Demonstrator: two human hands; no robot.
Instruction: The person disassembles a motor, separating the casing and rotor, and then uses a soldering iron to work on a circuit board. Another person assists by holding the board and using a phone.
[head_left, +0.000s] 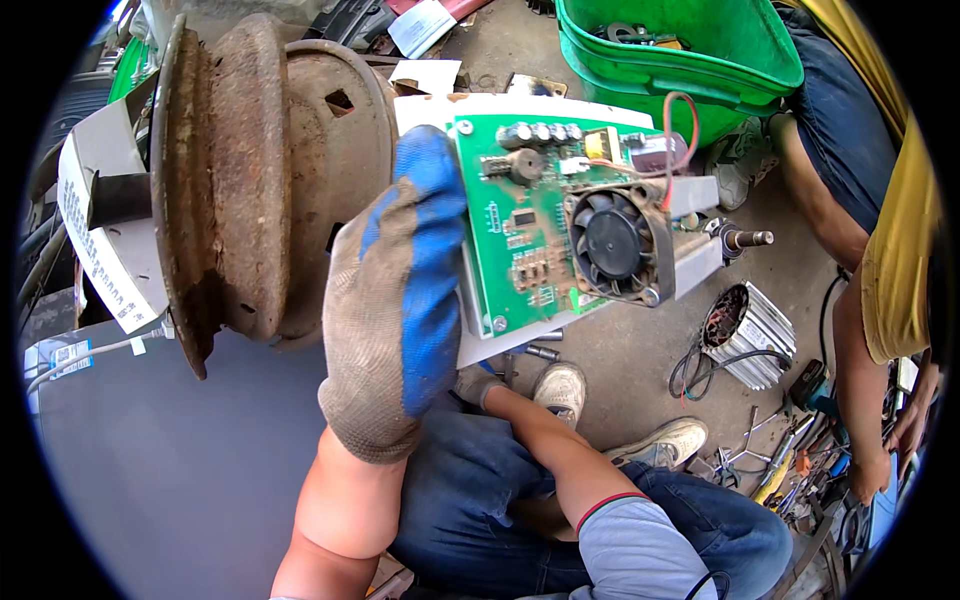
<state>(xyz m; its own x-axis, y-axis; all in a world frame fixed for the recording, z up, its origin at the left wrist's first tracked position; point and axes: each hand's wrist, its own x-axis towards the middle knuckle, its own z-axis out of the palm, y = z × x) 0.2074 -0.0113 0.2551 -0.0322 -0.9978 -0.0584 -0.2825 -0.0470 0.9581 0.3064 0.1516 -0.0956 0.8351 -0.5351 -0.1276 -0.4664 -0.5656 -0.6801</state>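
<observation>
My left hand (385,310), in a grey-brown glove with blue coating, is closed on the left edge of a green circuit board (507,235), lifted and tilted in front of me. A small black cooling fan (612,243) sits on the board, with red and dark wires looping up from it. Capacitors and chips line its dusty face, and a pale metal plate (482,346) lies behind it. My right hand (474,384), also gloved, is low behind the left wrist and under the board. Its fingers are hidden, so what it touches cannot be seen.
A rusty wheel rim (250,180) stands left, above a dark grey panel (200,450). A green bucket (680,80) holds parts at the back. Right are a finned motor (750,335), a shaft (745,239), scattered tools (775,465) and another person's arm (865,400).
</observation>
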